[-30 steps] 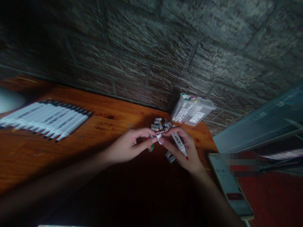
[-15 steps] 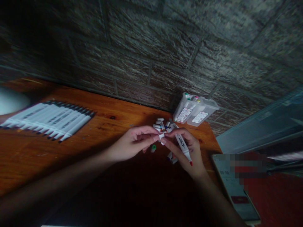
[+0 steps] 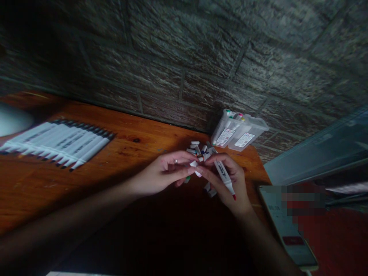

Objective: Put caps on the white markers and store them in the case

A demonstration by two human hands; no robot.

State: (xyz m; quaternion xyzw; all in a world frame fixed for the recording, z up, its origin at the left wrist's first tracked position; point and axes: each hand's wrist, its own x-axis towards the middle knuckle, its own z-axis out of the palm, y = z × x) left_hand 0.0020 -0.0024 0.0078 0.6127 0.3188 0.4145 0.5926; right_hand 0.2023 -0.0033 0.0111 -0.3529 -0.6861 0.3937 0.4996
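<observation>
My right hand [image 3: 227, 182] grips a white marker [image 3: 225, 177] whose red tip points toward me. My left hand [image 3: 163, 172] pinches a small white cap [image 3: 193, 164] with thumb and fingers, close to the marker's far end. Both hands meet above a loose pile of marker caps [image 3: 199, 148] on the wooden table [image 3: 120, 153]. A green-ended cap [image 3: 187, 179] lies under my left fingers.
A row of several white markers [image 3: 57, 142] lies side by side at the table's left. A clear plastic marker case [image 3: 238, 132] stands against the stone wall. A phone [image 3: 290, 226] lies at the right edge. A pale object [image 3: 11, 119] shows at far left.
The hands have stayed together over the cap pile, with my left fingers shifting slightly on the small cap. The camera has drifted a little.
</observation>
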